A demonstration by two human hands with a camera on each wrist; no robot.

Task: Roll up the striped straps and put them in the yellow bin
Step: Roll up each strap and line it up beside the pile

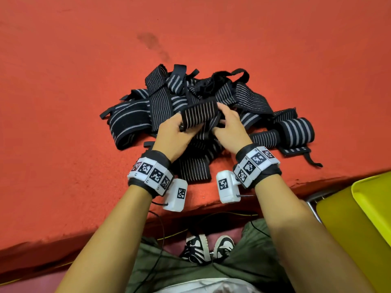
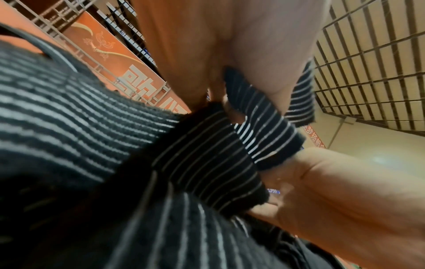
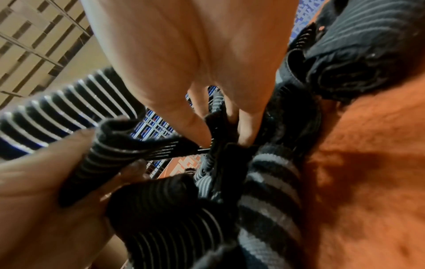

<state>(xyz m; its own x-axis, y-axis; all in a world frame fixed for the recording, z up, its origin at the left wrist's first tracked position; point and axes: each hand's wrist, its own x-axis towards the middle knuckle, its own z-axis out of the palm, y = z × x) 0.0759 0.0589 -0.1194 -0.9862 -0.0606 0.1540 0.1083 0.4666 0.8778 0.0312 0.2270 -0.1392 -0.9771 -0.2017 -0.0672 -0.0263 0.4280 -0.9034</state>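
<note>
A heap of black straps with grey stripes (image 1: 160, 102) lies on the red table (image 1: 63, 81). Both hands are over its near side and hold one thin-striped strap (image 1: 200, 114) between them, its end folded over at the top. My left hand (image 1: 175, 130) pinches the strap's left edge (image 2: 260, 131). My right hand (image 1: 227, 127) grips its right edge, fingers curled into the fabric (image 3: 220, 123). The strap's tail (image 1: 194, 166) runs down to the table's front edge. A corner of the yellow bin (image 1: 364, 212) shows at the lower right, below table level.
A rolled strap (image 1: 295, 130) lies at the right of the heap, with loose tabs (image 1: 311, 160) trailing near it. The table's front edge (image 1: 190, 206) runs just behind my wrists. My legs and shoes (image 1: 208, 248) are below it, with cables on the floor.
</note>
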